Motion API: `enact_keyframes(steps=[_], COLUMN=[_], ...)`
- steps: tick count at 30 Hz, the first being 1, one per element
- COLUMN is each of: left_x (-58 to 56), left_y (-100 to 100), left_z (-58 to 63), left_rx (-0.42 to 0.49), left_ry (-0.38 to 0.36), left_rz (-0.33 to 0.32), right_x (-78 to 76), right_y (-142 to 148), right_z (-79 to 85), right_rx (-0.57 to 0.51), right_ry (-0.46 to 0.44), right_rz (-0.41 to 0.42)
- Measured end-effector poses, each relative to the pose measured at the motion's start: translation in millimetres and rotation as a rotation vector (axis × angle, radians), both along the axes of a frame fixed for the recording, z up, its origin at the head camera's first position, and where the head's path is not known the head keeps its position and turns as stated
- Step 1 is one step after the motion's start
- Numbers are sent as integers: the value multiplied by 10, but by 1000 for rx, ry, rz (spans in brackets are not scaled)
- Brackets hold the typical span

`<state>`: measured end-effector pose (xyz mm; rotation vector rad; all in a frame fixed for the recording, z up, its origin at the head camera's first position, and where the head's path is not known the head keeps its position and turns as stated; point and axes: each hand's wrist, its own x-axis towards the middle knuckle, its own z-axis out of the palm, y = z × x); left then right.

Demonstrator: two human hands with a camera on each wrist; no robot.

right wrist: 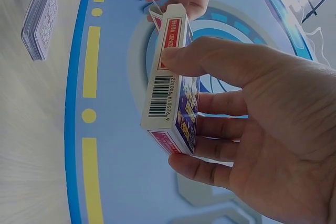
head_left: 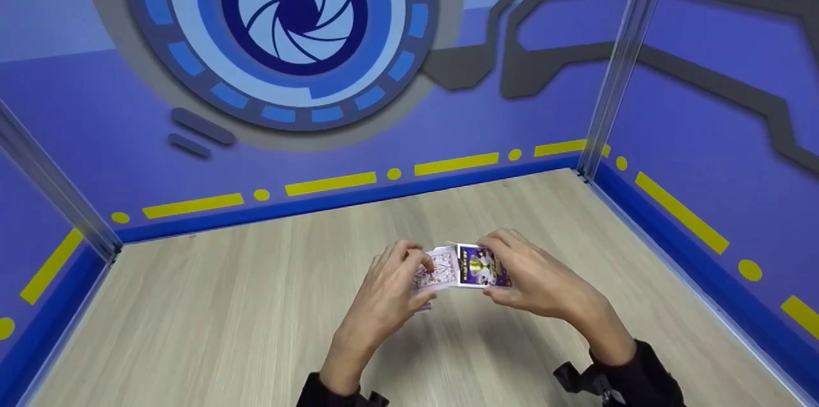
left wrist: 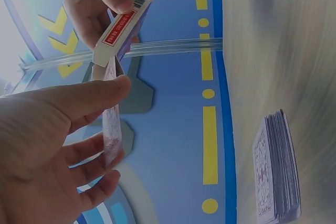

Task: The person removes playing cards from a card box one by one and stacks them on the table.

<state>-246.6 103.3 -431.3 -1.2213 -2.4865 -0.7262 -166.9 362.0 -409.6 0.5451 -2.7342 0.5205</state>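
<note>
My left hand (head_left: 384, 288) pinches a thin packet of playing cards (head_left: 441, 269) between thumb and fingers, patterned back facing up. With my right hand (head_left: 537, 272) I grip a purple-and-white card box (head_left: 477, 266) by its edges, thumb on the barcode side in the right wrist view. The box's opening faces left, and the cards' right end meets it there, beside a raised flap. On the table below stands a thick stack of playing cards (left wrist: 275, 171), mostly covered by my left hand in the head view.
A pale wood-grain table (head_left: 243, 304) lies beneath both hands. Blue printed panels (head_left: 358, 164) with yellow dashes wall it in at the back and both sides. Clear corner posts (head_left: 617, 74) join the panels.
</note>
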Motion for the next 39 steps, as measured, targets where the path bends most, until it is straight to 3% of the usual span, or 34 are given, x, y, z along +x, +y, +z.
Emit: enact_keyframes(steps=[4,9,20,26,33,39], left_x=[-23,-61,-198,-289,-364,-392], left_y=[-14,-70,-286,-347,-317,-259], left_z=[9,59,137,64,-74,-198], left_rx=[-9,10,83,106,28,-18], left_ry=[6,-49,-100,-120,-187,-205], left_rz=[-26,-52,-8,45,110,129], right_x=[4,20,28,34,46,47], right_y=[8,52,140,142,144,144], right_z=[3,22,72,68,65,77], right_rx=[-6,-9,-39,-46,-50,-41], right_ry=[0,3,9,1,-8,0], right_rz=[1,-15,-53,-60,-70,-60])
